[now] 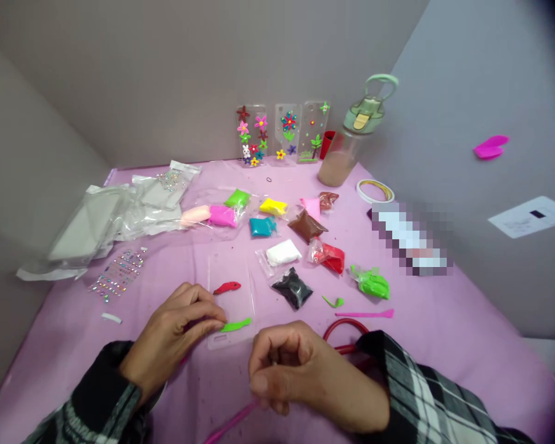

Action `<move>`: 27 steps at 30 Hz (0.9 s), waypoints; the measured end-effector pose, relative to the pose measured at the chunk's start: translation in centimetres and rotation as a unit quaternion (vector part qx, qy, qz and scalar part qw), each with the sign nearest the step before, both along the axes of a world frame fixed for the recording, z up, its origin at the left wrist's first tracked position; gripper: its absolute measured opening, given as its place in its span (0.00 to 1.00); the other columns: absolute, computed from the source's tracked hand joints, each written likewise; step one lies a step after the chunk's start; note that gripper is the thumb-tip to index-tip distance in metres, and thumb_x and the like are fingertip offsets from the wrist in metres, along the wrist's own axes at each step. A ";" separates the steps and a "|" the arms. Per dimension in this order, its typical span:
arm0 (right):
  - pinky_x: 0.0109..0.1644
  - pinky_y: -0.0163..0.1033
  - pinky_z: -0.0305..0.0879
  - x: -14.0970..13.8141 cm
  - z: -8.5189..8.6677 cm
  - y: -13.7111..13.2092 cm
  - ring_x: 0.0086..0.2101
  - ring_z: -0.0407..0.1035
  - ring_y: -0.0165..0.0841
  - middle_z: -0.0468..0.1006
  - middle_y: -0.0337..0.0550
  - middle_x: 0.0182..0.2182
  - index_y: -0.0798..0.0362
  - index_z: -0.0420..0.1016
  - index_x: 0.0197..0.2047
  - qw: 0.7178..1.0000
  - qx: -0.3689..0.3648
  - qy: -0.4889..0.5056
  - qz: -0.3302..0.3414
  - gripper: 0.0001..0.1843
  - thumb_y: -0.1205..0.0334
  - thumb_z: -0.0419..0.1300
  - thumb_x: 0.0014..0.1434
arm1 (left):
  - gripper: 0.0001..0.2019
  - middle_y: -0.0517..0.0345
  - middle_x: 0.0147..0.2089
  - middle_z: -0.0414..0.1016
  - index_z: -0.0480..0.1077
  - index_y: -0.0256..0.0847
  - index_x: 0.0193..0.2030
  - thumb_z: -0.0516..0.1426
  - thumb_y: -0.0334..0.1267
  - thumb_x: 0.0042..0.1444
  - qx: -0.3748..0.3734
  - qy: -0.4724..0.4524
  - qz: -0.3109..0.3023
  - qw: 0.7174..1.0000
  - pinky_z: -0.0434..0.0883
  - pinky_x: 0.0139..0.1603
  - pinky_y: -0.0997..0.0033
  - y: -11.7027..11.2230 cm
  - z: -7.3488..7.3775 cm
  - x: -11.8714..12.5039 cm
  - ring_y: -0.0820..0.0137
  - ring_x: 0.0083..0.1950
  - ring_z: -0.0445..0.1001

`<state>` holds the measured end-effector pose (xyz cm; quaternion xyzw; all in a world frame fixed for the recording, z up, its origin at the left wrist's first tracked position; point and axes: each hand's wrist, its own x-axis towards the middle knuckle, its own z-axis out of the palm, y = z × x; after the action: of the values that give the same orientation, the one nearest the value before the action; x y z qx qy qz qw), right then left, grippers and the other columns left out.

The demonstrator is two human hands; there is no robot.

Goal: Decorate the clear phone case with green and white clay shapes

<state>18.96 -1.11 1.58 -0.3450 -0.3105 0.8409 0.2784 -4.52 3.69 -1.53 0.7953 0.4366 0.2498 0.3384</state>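
Observation:
A clear phone case (234, 308) lies flat before me, bearing a red clay shape (227, 287) and, nearer to me, a bright green clay strip (237, 325). My left hand (182, 317) reaches over the case's left edge, thumb and fingertips pinched at the green strip's left end. Curled closed to the right of the case is my right hand (300, 376). A thin pink modelling tool (231, 422) runs from its fingers down to the left; the exact grip is partly hidden. Another pink tool (365, 313) lies on the table beside a green clay scrap (335, 302).
Several clay packets, such as the black packet (293, 288), lie beyond the case. Clear packages (92, 222) and a gem sheet (120, 271) are at left. Decorated cases (252, 135), a bottle (351, 135), a tape roll (375, 191) and a pixelated object (411, 240) stand or lie farther off.

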 end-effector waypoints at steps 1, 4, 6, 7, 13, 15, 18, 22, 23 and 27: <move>0.24 0.28 0.56 0.0 0.0 0.0 0.20 0.63 0.21 0.73 0.31 0.20 0.57 0.74 0.29 1.000 0.000 0.002 0.000 0.22 0.50 0.78 0.46 | 0.09 0.57 0.36 0.76 0.80 0.49 0.35 0.59 0.40 0.66 0.001 0.003 0.000 1.000 0.73 0.41 0.68 0.0 -0.2 0.0 0.64 0.42 0.74; 0.25 0.28 0.57 0.1 0.0 -0.1 0.20 0.63 0.21 0.73 0.31 0.20 0.57 0.74 0.29 1.000 -0.001 0.007 0.003 0.22 0.50 0.77 0.47 | 0.08 0.58 0.38 0.76 0.80 0.49 0.36 0.59 0.40 0.66 0.009 0.011 -0.002 1.000 0.72 0.42 0.67 0.0 -0.6 -0.1 0.64 0.43 0.74; 0.25 0.28 0.58 0.1 0.0 -0.2 0.20 0.64 0.21 0.73 0.31 0.20 0.57 0.74 0.29 1.000 0.002 0.008 0.004 0.22 0.50 0.77 0.47 | 0.08 0.58 0.38 0.76 0.81 0.49 0.37 0.59 0.40 0.66 0.018 0.016 -0.002 1.000 0.72 0.42 0.67 0.0 -0.7 -0.2 0.64 0.43 0.73; 0.25 0.28 0.58 0.1 0.1 -0.2 0.20 0.64 0.21 0.73 0.31 0.20 0.57 0.74 0.29 1.000 0.003 0.008 0.004 0.22 0.50 0.77 0.47 | 0.08 0.58 0.38 0.76 0.81 0.49 0.37 0.59 0.40 0.66 0.022 0.018 -0.002 1.000 0.72 0.42 0.67 0.1 -0.7 -0.2 0.64 0.43 0.73; 0.25 0.29 0.57 0.2 0.1 -0.3 0.21 0.63 0.21 0.73 0.31 0.20 0.56 0.74 0.29 1.000 -0.004 0.011 0.002 0.22 0.50 0.78 0.46 | 0.10 0.57 0.37 0.76 0.80 0.48 0.36 0.58 0.42 0.66 0.035 0.031 0.001 0.999 0.72 0.41 0.66 0.2 -0.8 -0.1 0.63 0.43 0.74; 0.25 0.29 0.57 0.2 0.1 -0.2 0.20 0.63 0.21 0.73 0.31 0.20 0.56 0.74 0.29 1.000 -0.004 0.012 0.002 0.22 0.50 0.78 0.46 | 0.09 0.58 0.37 0.76 0.80 0.48 0.36 0.59 0.42 0.65 0.035 0.034 0.003 0.999 0.72 0.42 0.66 0.2 -0.8 -0.1 0.63 0.43 0.74; 0.25 0.29 0.57 0.1 0.0 -0.2 0.20 0.63 0.21 0.73 0.31 0.20 0.56 0.75 0.30 1.000 0.003 0.013 0.001 0.21 0.50 0.77 0.48 | 0.05 0.58 0.38 0.77 0.78 0.48 0.38 0.61 0.42 0.64 0.030 0.036 0.012 0.999 0.71 0.43 0.66 0.1 -0.7 0.0 0.62 0.43 0.73; 0.25 0.29 0.57 0.1 0.0 -0.2 0.20 0.63 0.22 0.73 0.31 0.20 0.57 0.75 0.30 1.000 0.007 0.012 0.000 0.21 0.51 0.77 0.48 | 0.06 0.59 0.37 0.77 0.77 0.48 0.37 0.61 0.44 0.64 0.020 0.036 0.023 0.999 0.71 0.43 0.67 0.0 -0.2 -0.1 0.62 0.43 0.73; 0.25 0.29 0.57 0.1 0.0 -0.2 0.20 0.63 0.22 0.73 0.31 0.20 0.57 0.75 0.30 1.000 0.006 0.012 0.000 0.21 0.51 0.77 0.48 | 0.07 0.59 0.37 0.77 0.77 0.48 0.37 0.60 0.45 0.64 0.017 0.035 0.024 0.999 0.71 0.42 0.67 0.0 0.1 -0.2 0.62 0.42 0.73; 0.25 0.29 0.57 0.1 0.0 -0.1 0.20 0.63 0.21 0.74 0.31 0.20 0.56 0.75 0.29 1.000 0.000 0.010 -0.005 0.20 0.51 0.77 0.48 | 0.10 0.59 0.36 0.77 0.78 0.48 0.36 0.57 0.45 0.66 0.017 0.025 0.039 0.999 0.71 0.42 0.68 0.0 0.8 -0.5 0.63 0.41 0.73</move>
<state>19.05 -1.25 1.62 -0.3384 -0.3065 0.8425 0.2858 -5.03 3.68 -0.72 0.7893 0.4715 0.2504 0.3033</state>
